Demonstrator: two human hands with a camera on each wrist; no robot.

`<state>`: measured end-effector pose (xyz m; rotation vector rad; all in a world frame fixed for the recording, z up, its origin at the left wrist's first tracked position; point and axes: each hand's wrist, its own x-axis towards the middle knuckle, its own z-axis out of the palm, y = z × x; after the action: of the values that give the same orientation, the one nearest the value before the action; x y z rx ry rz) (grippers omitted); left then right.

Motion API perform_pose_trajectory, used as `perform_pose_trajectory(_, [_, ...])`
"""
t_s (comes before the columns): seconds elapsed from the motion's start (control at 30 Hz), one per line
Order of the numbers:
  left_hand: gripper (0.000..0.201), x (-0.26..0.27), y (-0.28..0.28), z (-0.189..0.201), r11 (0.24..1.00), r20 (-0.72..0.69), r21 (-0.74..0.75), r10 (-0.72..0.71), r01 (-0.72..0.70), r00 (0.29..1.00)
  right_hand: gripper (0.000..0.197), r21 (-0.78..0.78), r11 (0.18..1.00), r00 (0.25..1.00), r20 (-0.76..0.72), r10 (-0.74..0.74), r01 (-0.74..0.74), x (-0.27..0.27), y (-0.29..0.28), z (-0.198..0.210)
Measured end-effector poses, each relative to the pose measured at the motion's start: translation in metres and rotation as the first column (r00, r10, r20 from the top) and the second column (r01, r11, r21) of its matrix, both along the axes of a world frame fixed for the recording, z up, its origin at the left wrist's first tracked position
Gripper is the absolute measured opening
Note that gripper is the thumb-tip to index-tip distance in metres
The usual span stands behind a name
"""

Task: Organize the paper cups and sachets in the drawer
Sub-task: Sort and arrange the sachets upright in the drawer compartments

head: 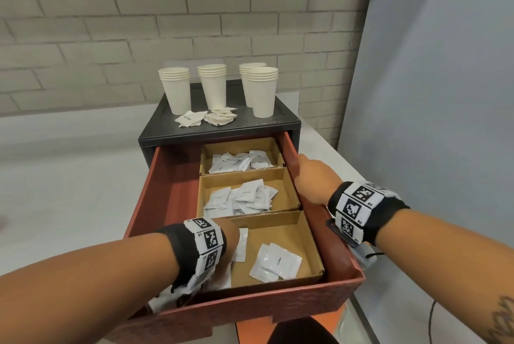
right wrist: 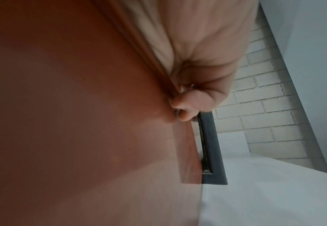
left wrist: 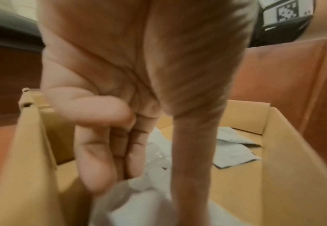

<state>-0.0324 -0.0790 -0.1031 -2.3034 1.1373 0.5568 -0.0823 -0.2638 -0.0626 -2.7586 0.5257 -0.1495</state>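
Head view: drawer [head: 167,187] long axis toward wall; sachets [head: 275,261] flat.

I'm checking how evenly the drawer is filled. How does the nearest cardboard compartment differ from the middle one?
The nearest compartment shows much bare cardboard, with a few sachets lying apart; the middle compartment holds a thicker, overlapping pile. The left hand reaches into the nearest one, among its sachets; no hand is in the middle one. One near sachet reads "Coffee"; the middle labels are too small to read. Both are brown cardboard sections holding white sachets.
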Motion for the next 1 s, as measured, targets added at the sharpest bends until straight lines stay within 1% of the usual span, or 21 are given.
perform_pose_trajectory(0.03, [0.054, 0.000, 0.000, -0.001, 0.999, -0.029, 0.038, 0.014, -0.013, 0.999, 0.024, 0.006, 1.000, 1.000, 0.002, -0.002, 0.002, 0.000, 0.000, 0.000])
perform_pose_trajectory(0.1, [0.049, -0.001, -0.005, 0.000, 0.980, -0.086, 0.196, 0.054, -0.037, 0.995, 0.025, 0.013, 1.000, 1.000, 0.006, -0.004, 0.004, -0.001, 0.000, 0.000])
perform_pose_trajectory(0.13, [0.047, -0.001, -0.006, 0.002, 0.971, -0.100, 0.234, 0.068, -0.043, 0.993, 0.025, 0.015, 1.000, 1.000, 0.009, -0.004, 0.004, -0.001, 0.000, 0.000])
perform_pose_trajectory(0.17, [0.048, 0.000, -0.008, 0.005, 0.974, -0.109, 0.218, 0.078, -0.053, 0.991, 0.025, 0.016, 1.000, 1.000, 0.012, -0.003, 0.003, -0.001, 0.000, 0.000])
perform_pose_trajectory(0.2, [0.048, 0.002, -0.009, 0.009, 0.984, -0.119, 0.157, 0.106, -0.087, 0.987, 0.026, 0.016, 1.000, 1.000, 0.013, -0.002, 0.002, -0.001, 0.000, 0.000])
perform_pose_trajectory(0.27, [0.043, 0.008, -0.010, 0.016, 0.986, -0.146, -0.048, 0.152, -0.160, 0.978, 0.026, 0.014, 1.000, 1.000, 0.014, -0.002, 0.002, 0.000, 0.000, -0.001])
perform_pose_trajectory(0.33, [0.038, 0.011, -0.012, 0.020, 0.949, -0.173, -0.258, 0.139, -0.181, 0.975, 0.027, 0.013, 1.000, 1.000, 0.010, -0.004, 0.004, 0.000, 0.000, -0.001])
perform_pose_trajectory(0.37, [0.038, 0.012, -0.013, 0.020, 0.933, -0.178, -0.311, 0.130, -0.181, 0.975, 0.027, 0.014, 1.000, 1.000, 0.009, -0.005, 0.005, 0.000, 0.000, 0.000])
perform_pose_trajectory(0.4, [0.042, 0.011, -0.014, 0.019, 0.934, -0.172, -0.319, 0.111, -0.162, 0.979, 0.027, 0.015, 1.000, 1.000, 0.010, -0.006, 0.006, -0.001, 0.000, 0.000])
perform_pose_trajectory(0.5, [0.056, 0.003, -0.018, 0.014, 0.969, -0.111, -0.226, 0.076, -0.100, 0.991, 0.025, 0.010, 1.000, 1.000, 0.009, -0.007, 0.007, -0.001, 0.000, 0.000])
perform_pose_trajectory(0.6, [0.066, -0.005, -0.020, 0.015, 0.987, -0.054, -0.138, 0.078, -0.085, 0.995, 0.026, 0.009, 1.000, 1.000, 0.021, -0.005, 0.005, 0.000, 0.000, -0.001])
perform_pose_trajectory(0.7, [0.074, -0.008, -0.023, 0.013, 0.990, -0.029, -0.068, 0.120, -0.121, 0.992, 0.026, 0.010, 1.000, 1.000, 0.029, -0.003, 0.003, 0.001, -0.001, -0.002])
perform_pose_trajectory(0.77, [0.079, -0.012, -0.025, 0.008, 0.984, -0.014, -0.041, 0.174, -0.175, 0.985, 0.026, 0.015, 1.000, 1.000, 0.025, -0.001, 0.001, 0.001, -0.001, -0.003])
perform_pose_trajectory(0.83, [0.078, -0.018, -0.028, 0.006, 0.976, 0.001, -0.018, 0.216, -0.216, 0.976, 0.027, 0.019, 1.000, 1.000, 0.029, 0.001, -0.001, 0.001, -0.002, -0.004])
perform_pose_trajectory(0.9, [0.074, -0.025, -0.035, 0.007, 0.975, -0.013, 0.008, 0.221, -0.221, 0.975, 0.029, 0.022, 1.000, 0.999, 0.036, 0.000, -0.001, 0.001, -0.002, -0.004])
perform_pose_trajectory(1.0, [0.070, -0.032, -0.046, 0.012, 0.986, -0.076, 0.030, 0.163, -0.162, 0.984, 0.029, 0.025, 1.000, 0.999, 0.038, -0.005, 0.004, 0.001, -0.003, -0.004])
